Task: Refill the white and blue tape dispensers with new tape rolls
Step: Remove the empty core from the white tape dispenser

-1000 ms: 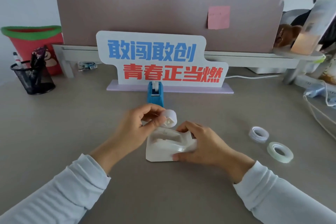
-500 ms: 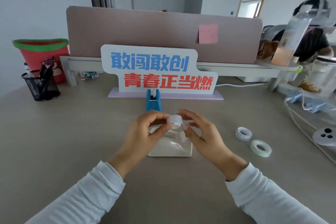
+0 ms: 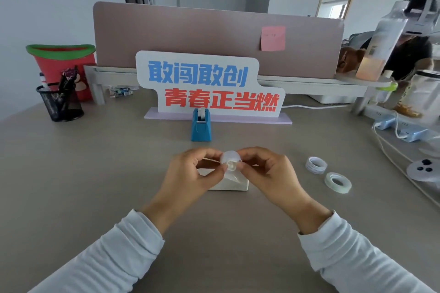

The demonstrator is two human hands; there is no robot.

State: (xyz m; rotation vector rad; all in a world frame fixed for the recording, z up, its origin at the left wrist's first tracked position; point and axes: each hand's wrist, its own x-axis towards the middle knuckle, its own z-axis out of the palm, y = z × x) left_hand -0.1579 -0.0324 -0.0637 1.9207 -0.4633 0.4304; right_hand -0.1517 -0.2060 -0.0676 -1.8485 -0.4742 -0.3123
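Grey desk (image 3: pixel 71 173); both hands' (image 3: pixel 188 178) (image 3: pixel 269 176) grips pinch a white spool (image 3: pixel 230 160).

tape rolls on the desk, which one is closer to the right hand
The white roll, the farther-back of the two loose rolls. It lies nearer the right hand than the greenish clear roll, which sits further right and closer to the camera.

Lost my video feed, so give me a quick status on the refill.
Both hands, left and right, pinch the white spool above the white dispenser. Two new rolls wait, untouched, right. Blue dispenser behind. Nothing obstructing.
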